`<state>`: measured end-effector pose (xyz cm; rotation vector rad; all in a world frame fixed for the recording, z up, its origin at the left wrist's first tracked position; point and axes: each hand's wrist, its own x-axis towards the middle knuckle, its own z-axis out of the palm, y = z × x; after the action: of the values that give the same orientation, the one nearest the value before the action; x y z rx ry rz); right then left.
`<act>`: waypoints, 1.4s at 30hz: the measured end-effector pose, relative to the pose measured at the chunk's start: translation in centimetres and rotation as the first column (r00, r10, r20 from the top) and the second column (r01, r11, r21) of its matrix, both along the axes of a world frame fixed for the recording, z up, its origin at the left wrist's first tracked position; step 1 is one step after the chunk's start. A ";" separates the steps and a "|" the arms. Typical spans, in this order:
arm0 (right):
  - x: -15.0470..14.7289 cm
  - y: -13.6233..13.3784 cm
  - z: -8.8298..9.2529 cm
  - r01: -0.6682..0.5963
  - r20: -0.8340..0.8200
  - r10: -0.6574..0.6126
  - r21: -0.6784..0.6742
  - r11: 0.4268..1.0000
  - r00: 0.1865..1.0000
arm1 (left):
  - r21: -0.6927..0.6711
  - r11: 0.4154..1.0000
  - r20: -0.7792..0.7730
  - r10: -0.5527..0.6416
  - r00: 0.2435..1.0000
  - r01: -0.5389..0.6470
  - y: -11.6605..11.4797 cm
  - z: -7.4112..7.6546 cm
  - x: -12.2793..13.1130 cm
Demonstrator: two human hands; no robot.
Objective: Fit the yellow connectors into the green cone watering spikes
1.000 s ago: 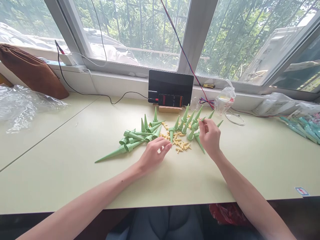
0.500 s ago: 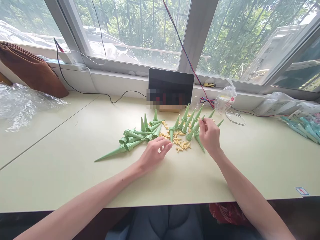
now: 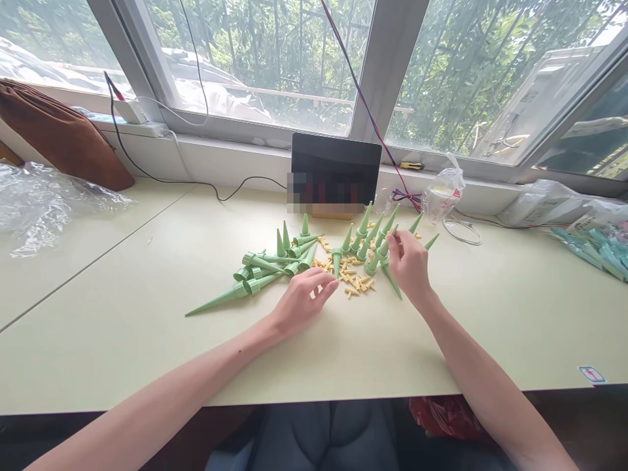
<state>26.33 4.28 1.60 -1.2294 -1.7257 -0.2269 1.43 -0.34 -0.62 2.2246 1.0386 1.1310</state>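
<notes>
My left hand [image 3: 305, 294] rests low over the table, thumb and finger pinched at the lower tip of a green plastic spike [image 3: 336, 259], whose wide collar points up. Small yellow plastic pieces [image 3: 360, 284] lie loose just beyond those fingertips. My right hand [image 3: 408, 261] is closed in a pinch beside a group of upright green spikes [image 3: 363, 226], close to the tip of one of them. What sits between its fingers is too small and partly hidden to make out. A heap of hollow green spikes [image 3: 262, 265] lies left of the yellow pieces, some tipped over.
A dark screen [image 3: 336, 167] on a stand is at the back, under the windows. Crumpled clear plastic [image 3: 44, 196] and a brown bag [image 3: 59, 134] lie left. A wrapped cup [image 3: 443, 193], a coiled white cable [image 3: 462, 233] and packets of teal pieces [image 3: 596, 235] are right.
My right hand has shifted very slightly left among the upright spikes, still pinched. The left hand keeps its place at the spike's tip.
</notes>
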 end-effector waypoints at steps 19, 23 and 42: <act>0.4 0.1 0.2 0.056 0.052 -0.056 0.005 0.998 0.997 | -0.005 0.999 -0.040 -0.032 0.999 0.032 0.1 -0.2 0.1; 0.3 0.2 -0.1 0.062 0.041 -0.062 0.015 0.998 0.997 | -0.009 0.998 -0.105 -0.068 0.992 0.068 -0.1 -0.3 0.1; -3.3 -3.0 -1.1 -0.206 -0.045 0.208 0.036 0.978 0.977 | 0.008 0.999 -0.156 0.044 0.987 -0.044 0.3 -0.4 -0.3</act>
<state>23.00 1.26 0.54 -1.0156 -1.7869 -0.0987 1.12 -0.04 -1.03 2.3346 1.1542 0.9904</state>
